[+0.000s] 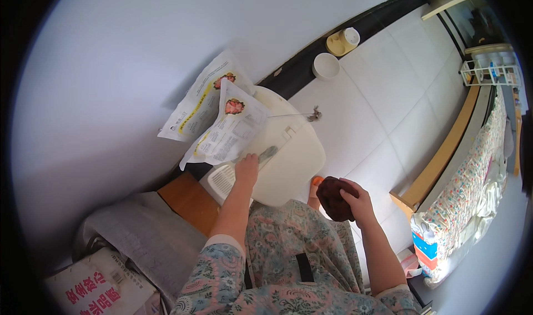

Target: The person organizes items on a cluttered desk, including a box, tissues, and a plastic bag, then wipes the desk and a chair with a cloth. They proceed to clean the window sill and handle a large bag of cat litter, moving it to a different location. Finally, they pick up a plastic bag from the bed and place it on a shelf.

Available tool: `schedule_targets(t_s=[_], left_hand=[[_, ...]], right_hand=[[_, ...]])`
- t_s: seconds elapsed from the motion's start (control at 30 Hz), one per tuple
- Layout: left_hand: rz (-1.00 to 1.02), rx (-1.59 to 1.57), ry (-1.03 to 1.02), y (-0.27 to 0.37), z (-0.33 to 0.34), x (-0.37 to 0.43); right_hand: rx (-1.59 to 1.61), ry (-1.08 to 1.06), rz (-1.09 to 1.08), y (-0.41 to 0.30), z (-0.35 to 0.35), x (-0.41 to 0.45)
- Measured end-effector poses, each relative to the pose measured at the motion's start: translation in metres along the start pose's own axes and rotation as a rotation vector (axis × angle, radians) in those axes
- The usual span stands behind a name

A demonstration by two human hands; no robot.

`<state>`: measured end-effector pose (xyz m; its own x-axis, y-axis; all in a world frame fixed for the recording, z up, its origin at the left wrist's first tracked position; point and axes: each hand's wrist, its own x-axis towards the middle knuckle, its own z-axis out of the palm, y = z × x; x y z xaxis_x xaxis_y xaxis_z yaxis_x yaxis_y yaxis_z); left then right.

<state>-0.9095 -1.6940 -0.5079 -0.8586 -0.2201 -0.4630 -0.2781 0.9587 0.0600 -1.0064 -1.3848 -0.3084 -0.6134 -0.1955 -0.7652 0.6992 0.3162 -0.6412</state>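
My right hand (358,202) grips a dark brown, soft-looking bundle (335,198), probably folded cloth, above the floor near my knee. Over a cream plastic lid (291,165), which looks like the top of a pet litter box, is my left hand (247,170), its back towards me. Just beyond its fingertips a grey-green item (267,153) lies on the lid; whether the fingers hold it is hidden. Two white printed packaging bags (233,123) (204,102) stand on the lid's far left side, against the wall. A slotted white plastic piece (222,181) lies left of that hand.
A thin wand with a feathery tip (315,114) juts past the lid. By the skirting are a white bowl (326,66) and a yellow pet feeder (343,42). A wooden bed frame (441,148) borders the right. Grey fabric (141,227) and a printed carton (100,283) lie lower left.
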Motion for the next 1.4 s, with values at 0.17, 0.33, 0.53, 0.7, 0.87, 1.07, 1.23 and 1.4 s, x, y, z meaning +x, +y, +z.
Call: schedule_targets(t_s=[0.17,0.33,0.53,0.7,0.87,1.07,1.23,1.4], left_hand=[[0.002,-0.113,0.086,0.045,-0.022,0.041],[0.010,-0.225,0.246,0.054,-0.024,0.052],[-0.145,-1.301,-0.263,0.070,-0.057,-0.041],[-0.197,-2.286,-0.645,0.133,-0.185,-0.153],[0.007,-2.215,-0.109,0.173,-0.235,-0.214],[-0.181,-2.583,0.182,0.158,-0.259,-0.305],[-0.082,-2.824,0.194,0.133,-0.260,-0.400],[0.011,-2.535,0.653,0.137,-0.254,-0.453]], right_hand=[[0.061,-0.011,0.015,-0.010,0.010,-0.001],[0.145,-0.001,-0.025,-0.021,0.008,-0.011],[0.496,-0.067,0.059,-0.026,-0.012,-0.033],[0.680,-0.320,0.096,-0.052,-0.017,-0.068],[0.394,-0.527,0.094,-0.082,-0.001,-0.115],[0.153,-0.831,0.080,-0.083,0.018,-0.125],[-0.304,-0.830,-0.001,-0.072,0.050,-0.164],[-0.352,-0.932,-0.065,-0.054,0.066,-0.198]])
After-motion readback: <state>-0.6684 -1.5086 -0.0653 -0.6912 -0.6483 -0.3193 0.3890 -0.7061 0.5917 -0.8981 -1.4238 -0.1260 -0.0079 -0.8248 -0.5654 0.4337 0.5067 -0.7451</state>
